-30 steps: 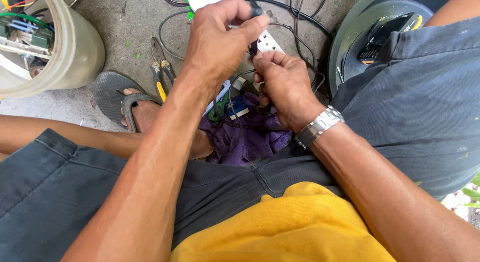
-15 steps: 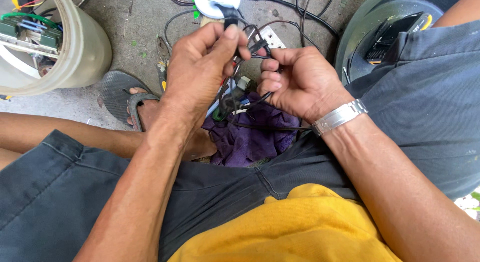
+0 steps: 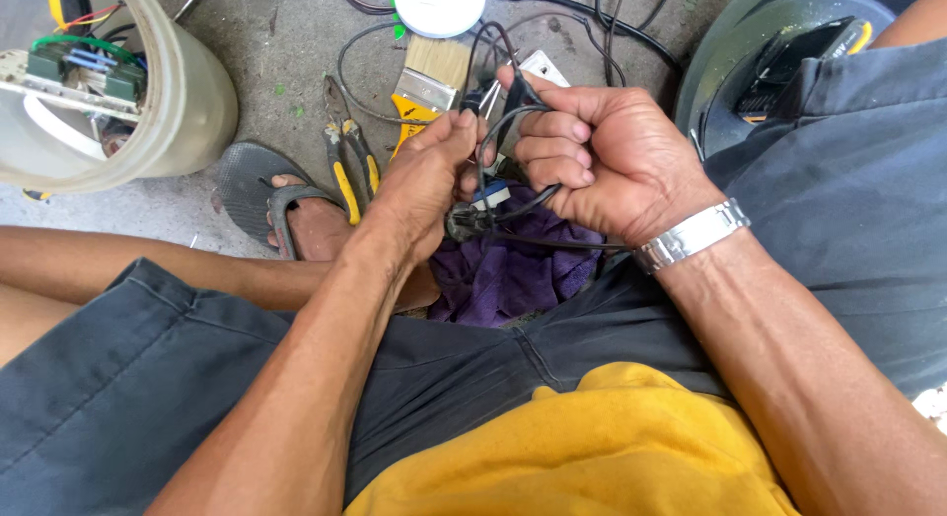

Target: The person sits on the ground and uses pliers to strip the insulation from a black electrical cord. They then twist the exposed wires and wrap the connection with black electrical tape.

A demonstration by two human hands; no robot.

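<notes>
- Head view: a bundle of thin black wires (image 3: 498, 171) is sitting between both hands, held over a purple cloth (image 3: 513, 274) that is lying between the person's legs on the concrete floor (image 3: 286, 42).
- The wires are running mostly up and down in the picture, looping near the top, with one strand trailing off to the right under the right wrist.
- The right hand (image 3: 602, 161) is curling its fingers shut into a fist around the wires; a metal watch (image 3: 691, 235) is sitting on that wrist.
- The left hand (image 3: 424, 181) is pinching the wires with narrow, nearly closed fingers, touching the right hand's knuckles.
- Just beyond the hands a paintbrush (image 3: 429, 77) is lying, and yellow-handled pliers (image 3: 345, 166) are lying to the left, beside a sandalled foot (image 3: 296, 215).
- A cream bucket (image 3: 187, 111) is standing at far left.
</notes>
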